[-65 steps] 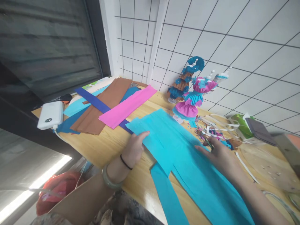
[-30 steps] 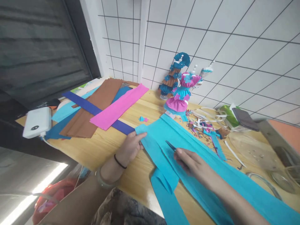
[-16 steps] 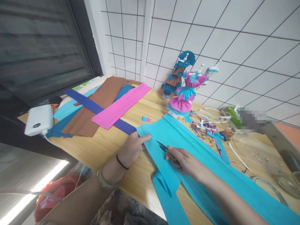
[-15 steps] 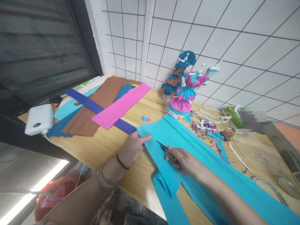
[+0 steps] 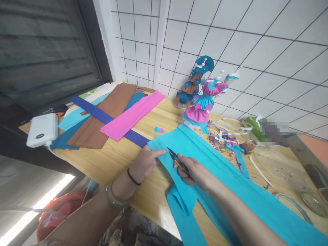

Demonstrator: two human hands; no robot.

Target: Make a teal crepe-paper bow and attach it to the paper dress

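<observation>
A long sheet of turquoise crepe paper (image 5: 230,181) lies across the table, with a folded strip hanging over the front edge. My left hand (image 5: 146,162) pinches the sheet's left end, thumb on top. Just to the right, my right hand (image 5: 188,171) is closed round yellow-handled scissors (image 5: 175,157), whose dark blades lie over the turquoise paper and point toward my left thumb. The blade tips are slightly apart. Beyond my left hand a dark blue strip (image 5: 138,138) runs under a pink strip (image 5: 133,116).
Brown paper strips (image 5: 102,119) and a white power bank (image 5: 42,130) with a cable are at left. Decorated paper figures (image 5: 200,106) stand by the tiled wall. Paper scraps (image 5: 222,140), a clear plastic lid (image 5: 284,167) and a tape roll (image 5: 294,206) lie at right.
My right hand and the scissors have moved a little up and to the left, nearer to my left thumb. My left hand has barely moved.
</observation>
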